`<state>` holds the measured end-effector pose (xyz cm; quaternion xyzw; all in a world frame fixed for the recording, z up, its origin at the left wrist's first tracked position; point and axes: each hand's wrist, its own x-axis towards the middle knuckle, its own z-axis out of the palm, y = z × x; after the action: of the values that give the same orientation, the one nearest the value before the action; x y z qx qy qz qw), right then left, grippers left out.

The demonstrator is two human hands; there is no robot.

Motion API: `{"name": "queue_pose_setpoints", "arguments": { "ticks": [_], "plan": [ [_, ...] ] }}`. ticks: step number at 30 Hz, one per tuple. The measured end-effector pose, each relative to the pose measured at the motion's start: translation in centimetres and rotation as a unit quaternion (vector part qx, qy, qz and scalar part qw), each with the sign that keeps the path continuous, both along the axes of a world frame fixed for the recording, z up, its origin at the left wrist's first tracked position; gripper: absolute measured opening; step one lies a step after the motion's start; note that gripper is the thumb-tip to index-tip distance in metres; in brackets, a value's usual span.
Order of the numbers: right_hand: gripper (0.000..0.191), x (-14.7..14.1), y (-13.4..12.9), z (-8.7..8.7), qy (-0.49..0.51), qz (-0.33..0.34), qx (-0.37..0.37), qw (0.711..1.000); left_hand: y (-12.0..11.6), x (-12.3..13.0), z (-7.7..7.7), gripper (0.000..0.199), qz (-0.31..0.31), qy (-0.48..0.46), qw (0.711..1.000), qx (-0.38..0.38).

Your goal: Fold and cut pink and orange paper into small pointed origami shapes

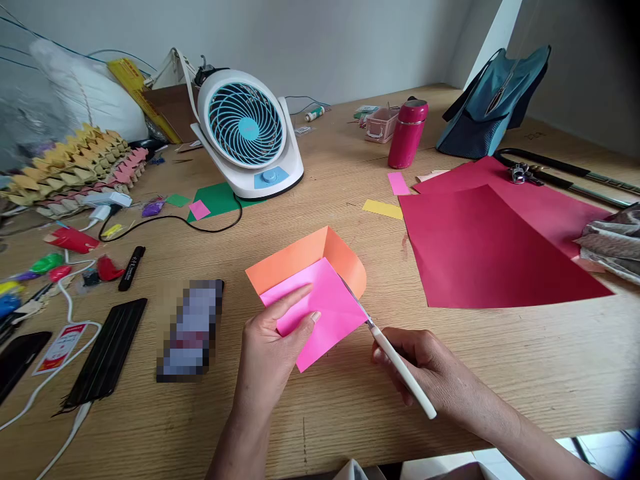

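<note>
My left hand (pixel 277 343) grips a pink paper square (pixel 327 313) together with an orange paper sheet (pixel 290 261) that lies behind it. Its thumb and index finger press on the pink face. My right hand (pixel 417 367) is closed around a pair of white-handled scissors (pixel 403 373). The blades run along the right edge of the pink square, against the orange paper, whose right part curls up beyond them. Part of the scissors' other handle is hidden by my right hand.
Large red sheets (pixel 500 250) lie at right, near a yellow strip (pixel 383 209). A white fan (pixel 247 133), a pink flask (pixel 409 133) and a blue bag (pixel 493 107) stand behind. At left are a phone (pixel 193 330), a black pouch (pixel 107 353) and a marker (pixel 132 269).
</note>
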<state>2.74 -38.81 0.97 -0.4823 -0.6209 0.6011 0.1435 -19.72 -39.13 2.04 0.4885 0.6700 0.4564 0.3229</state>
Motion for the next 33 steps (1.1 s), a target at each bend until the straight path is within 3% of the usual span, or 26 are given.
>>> {"name": "queue_pose_setpoints", "arguments": {
  "ticks": [33],
  "plan": [
    [0.037, -0.64, 0.62, 0.59, -0.026, 0.008, 0.005, 1.0, -0.85, 0.45, 0.53, 0.04, 0.02, 0.006, 1.0, -0.001]
  ]
}}
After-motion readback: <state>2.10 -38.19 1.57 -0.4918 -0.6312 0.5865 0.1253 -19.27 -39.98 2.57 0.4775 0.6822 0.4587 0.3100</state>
